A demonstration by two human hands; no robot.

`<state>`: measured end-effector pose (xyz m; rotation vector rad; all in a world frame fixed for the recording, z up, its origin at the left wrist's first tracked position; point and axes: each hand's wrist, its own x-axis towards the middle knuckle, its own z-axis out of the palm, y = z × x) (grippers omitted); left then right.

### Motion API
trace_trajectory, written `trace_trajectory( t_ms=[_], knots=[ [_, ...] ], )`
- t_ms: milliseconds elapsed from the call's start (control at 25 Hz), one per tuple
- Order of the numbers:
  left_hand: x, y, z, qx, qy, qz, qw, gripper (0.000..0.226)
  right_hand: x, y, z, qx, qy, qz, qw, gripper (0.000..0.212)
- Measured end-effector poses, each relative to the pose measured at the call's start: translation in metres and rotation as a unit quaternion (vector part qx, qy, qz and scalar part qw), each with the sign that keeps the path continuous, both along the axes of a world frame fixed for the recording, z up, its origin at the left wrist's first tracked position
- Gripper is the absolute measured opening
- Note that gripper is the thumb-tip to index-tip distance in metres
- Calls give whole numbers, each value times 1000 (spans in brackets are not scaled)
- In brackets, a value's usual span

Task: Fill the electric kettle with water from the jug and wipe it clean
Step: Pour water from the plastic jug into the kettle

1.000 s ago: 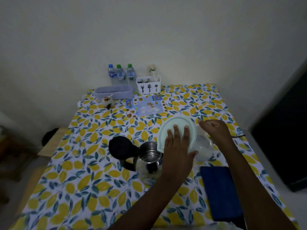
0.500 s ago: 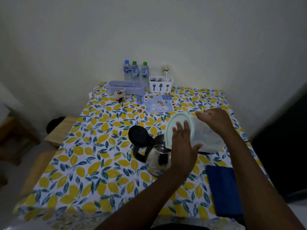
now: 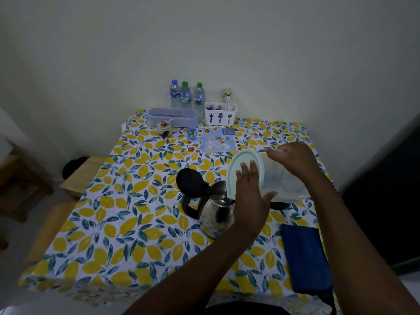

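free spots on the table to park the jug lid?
Bare cloth left of the kettle, out to the table edge, and along the near edge left of the blue cloth. Crowded: back edge with bottles, cutlery caddy, tray.

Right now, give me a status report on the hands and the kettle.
Left hand flat against jug lid. Right hand tips jug over kettle, lid open. Blue cloth unused.

Steel kettle (image 3: pixel 217 214) upright, black lid open; clear jug (image 3: pixel 281 185) tilted above it; blue cloth (image 3: pixel 304 260) flat nearby.
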<state>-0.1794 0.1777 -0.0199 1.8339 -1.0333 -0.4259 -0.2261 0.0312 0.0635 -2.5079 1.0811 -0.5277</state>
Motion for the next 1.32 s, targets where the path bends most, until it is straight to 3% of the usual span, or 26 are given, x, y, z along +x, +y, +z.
trace_trajectory(
  t_ms=[1000, 1320],
  knots=[
    [12, -6, -9, 0, -29, -11, 1000, 96, 1, -3, -7, 6, -10, -9, 1000, 60],
    [8, -19, -12, 59, -146, -67, 985, 91, -29, -24, -52, 187, -126, -82, 971, 52]
  ],
)
